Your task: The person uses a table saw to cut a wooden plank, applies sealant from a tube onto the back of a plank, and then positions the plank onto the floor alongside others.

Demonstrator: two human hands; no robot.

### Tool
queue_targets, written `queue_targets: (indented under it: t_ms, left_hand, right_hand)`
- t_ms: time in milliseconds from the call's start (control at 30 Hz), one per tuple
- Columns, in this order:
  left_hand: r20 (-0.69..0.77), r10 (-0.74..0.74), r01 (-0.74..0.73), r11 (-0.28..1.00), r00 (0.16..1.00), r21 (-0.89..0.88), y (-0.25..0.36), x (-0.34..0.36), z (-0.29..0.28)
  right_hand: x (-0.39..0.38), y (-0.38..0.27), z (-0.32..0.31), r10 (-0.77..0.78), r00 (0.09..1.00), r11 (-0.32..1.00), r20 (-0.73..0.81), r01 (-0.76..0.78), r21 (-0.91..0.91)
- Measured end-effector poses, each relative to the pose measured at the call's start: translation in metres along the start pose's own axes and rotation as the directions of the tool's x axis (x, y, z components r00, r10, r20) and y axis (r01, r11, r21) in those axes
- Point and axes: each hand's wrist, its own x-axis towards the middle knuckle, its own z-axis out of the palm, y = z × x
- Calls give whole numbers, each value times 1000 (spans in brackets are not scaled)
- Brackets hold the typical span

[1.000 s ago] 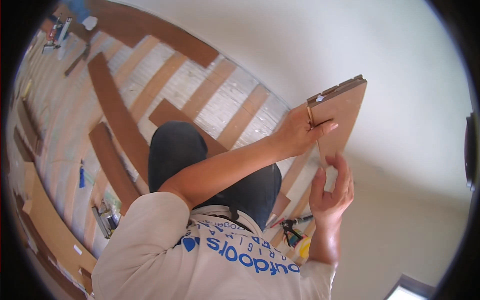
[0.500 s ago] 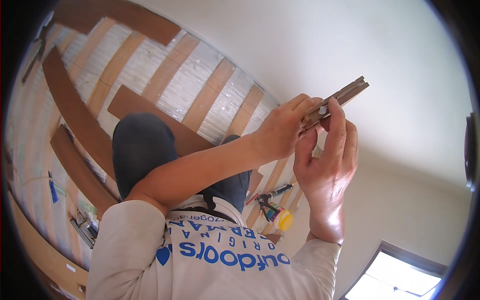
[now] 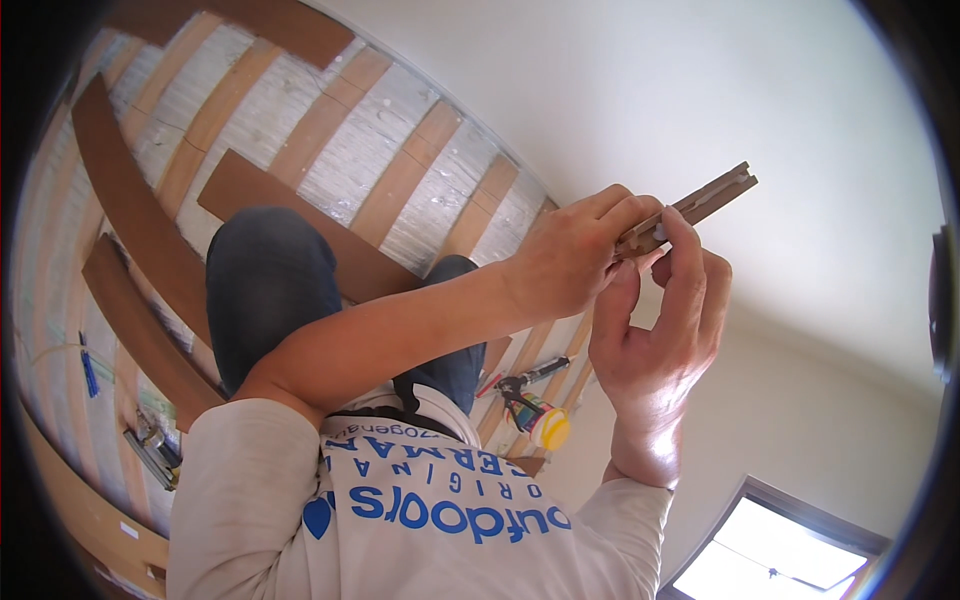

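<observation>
A short brown floorboard (image 3: 712, 197) with a grooved edge is held up in front of the pale wall, tilted up to the right. My left hand (image 3: 572, 250) is closed around its lower left end. My right hand (image 3: 660, 335) meets the board from below and the right, with the index fingertip on the grooved edge and the thumb beside the lower end. A small white smear, possibly glue, shows on the edge near that fingertip. The thumb and index finger make a ring, and part of the grip is hidden behind the board.
Brown boards (image 3: 135, 200) lie across wooden battens (image 3: 325, 120) over silvery sheeting. By my knee are a caulking gun (image 3: 540, 375) and a tub with a yellow lid (image 3: 550, 428). A blue pen (image 3: 90, 368) and a metal tool (image 3: 153, 452) lie left. A window (image 3: 770, 560) is lower right.
The board and both hands have shifted slightly right and down in the picture. My right index finger has bent a little against the edge. The surroundings have slid slightly left.
</observation>
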Motion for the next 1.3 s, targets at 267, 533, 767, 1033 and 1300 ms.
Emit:
queue_targets:
  t_ms: [267,533,767,1033,1300]
  left_hand:
    - [-8,-17,17,1000,1000,-17,4,2,-4]
    - [-44,17,-14,998,999,57,-3,7,-1]
    - [-41,-2,4,1000,999,31,0,5,-3]
    - [-21,8,-7,999,1000,40,-2,2,-2]
    - [-18,-36,38,997,999,61,-2,2,-2]
  right_hand:
    - [-2,-15,-7,117,988,965,98,-137,225]
    - [-18,-32,-36,317,835,257,450,-532,807]
    - [8,4,-34,265,915,566,305,-403,719]
    - [22,11,-36,226,893,689,390,-429,583]
    - [25,11,-41,133,905,849,403,-314,425]
